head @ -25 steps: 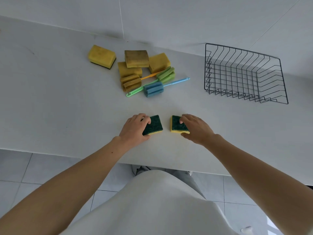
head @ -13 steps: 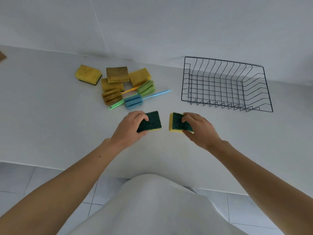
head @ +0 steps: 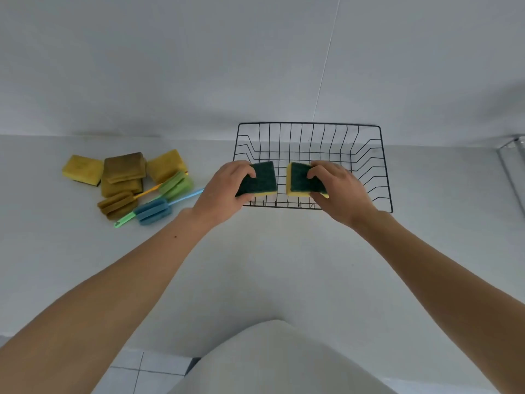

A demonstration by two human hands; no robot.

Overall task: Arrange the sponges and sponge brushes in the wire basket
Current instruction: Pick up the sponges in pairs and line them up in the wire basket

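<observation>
A green-topped sponge (head: 260,178) is pinched by the left hand (head: 224,191), another sponge (head: 302,179) by the right hand (head: 341,191); both are held over the wire basket (head: 369,166), toward its 6 o'clock edge.

Two hands (head: 224,191) (head: 339,191), each gripping a green-topped sponge (head: 261,177) (head: 298,179), over wire basket (head: 377,166)

Bare forearms, pale cream garment (head: 272,362)

A pale grey counter (head: 270,265) fills most of the view and meets a plain light wall (head: 170,66) behind it. A thin seam (head: 326,58) runs down the wall. A metal rail (head: 511,166) shows at the right edge. Below the counter's front edge lies a tiled floor (head: 142,371).
</observation>
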